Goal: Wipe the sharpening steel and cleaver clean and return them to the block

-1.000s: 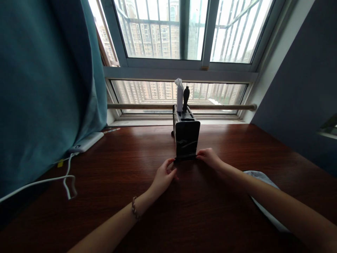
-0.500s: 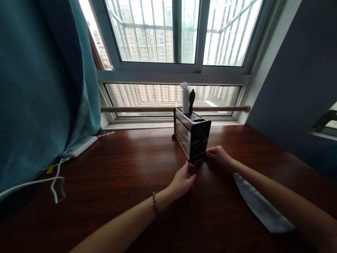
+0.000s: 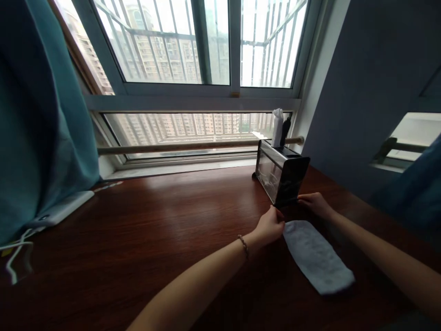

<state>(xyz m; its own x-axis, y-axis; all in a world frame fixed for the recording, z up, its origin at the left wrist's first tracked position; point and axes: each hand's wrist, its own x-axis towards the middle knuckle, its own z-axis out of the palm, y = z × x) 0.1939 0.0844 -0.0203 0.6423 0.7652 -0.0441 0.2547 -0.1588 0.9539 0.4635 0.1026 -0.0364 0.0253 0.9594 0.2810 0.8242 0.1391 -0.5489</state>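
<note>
While the black-ended holder stands upright near the right end of the brown counter, both hands reach its base from the near side. The left hand touches the near left bottom corner, fingers bent and thumb set apart below; whether they close on the base I cannot tell. At the near right bottom corner, the right hand has its fingers drawn close together, tips against the base edge, though their grip is unclear. A white piece and a black handle stick up side by side from the holder's top. Between the forearms, a pale cloth lies on the counter, close to the left hand. A beaded bracelet circles the left wrist. Well apart, a white power strip sits beside the blue curtain.
</note>
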